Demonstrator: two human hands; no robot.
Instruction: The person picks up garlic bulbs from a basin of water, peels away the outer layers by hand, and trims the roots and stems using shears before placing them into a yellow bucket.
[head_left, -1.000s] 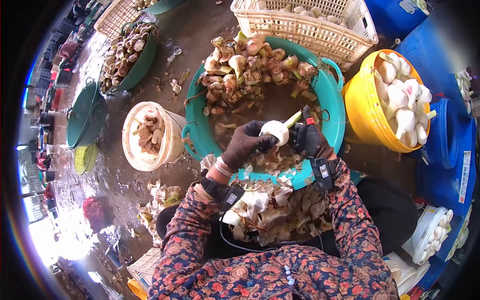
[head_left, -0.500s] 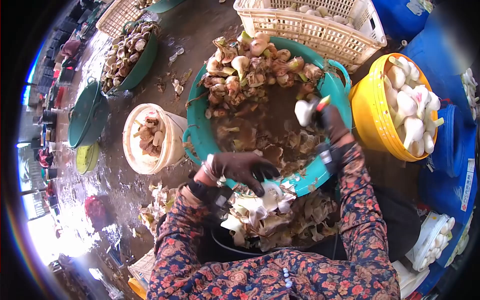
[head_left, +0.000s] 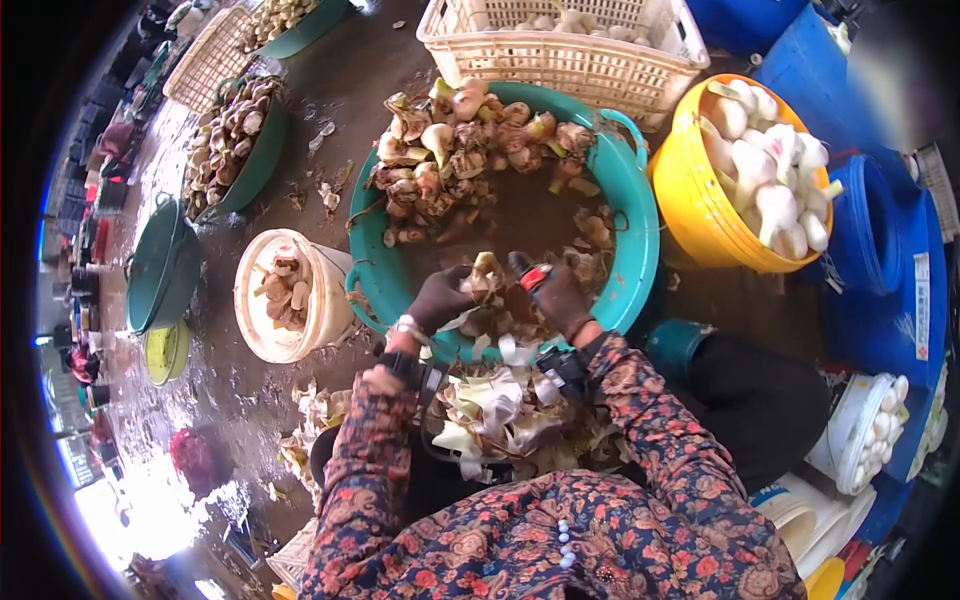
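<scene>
My left hand (head_left: 441, 300), in a dark glove, is closed around a garlic bulb (head_left: 485, 272) over the near part of the teal tub (head_left: 640, 215). Close to its right, my gloved right hand (head_left: 563, 302) grips a small red-and-black tool (head_left: 530, 277); its working end cannot be made out. Unpeeled garlic bulbs (head_left: 440, 145) are heaped along the tub's far side, with brown water or dirt and loose skins nearer me. White garlic peelings (head_left: 490, 405) are piled over my lap, just below the tub's near rim.
A yellow bucket (head_left: 690, 205) of white garlic bulbs stands right of the tub. Behind is a cream plastic crate (head_left: 560, 62) holding more garlic. On the left stand a white bucket (head_left: 330, 290) with scraps and a green tub (head_left: 262, 150) of garlic. Blue barrels (head_left: 870, 225) line the right.
My right hand has come from the tub's right side, where a white bulb was, to the middle near my left hand. The left hand has risen from the peelings and now holds a bulb.
</scene>
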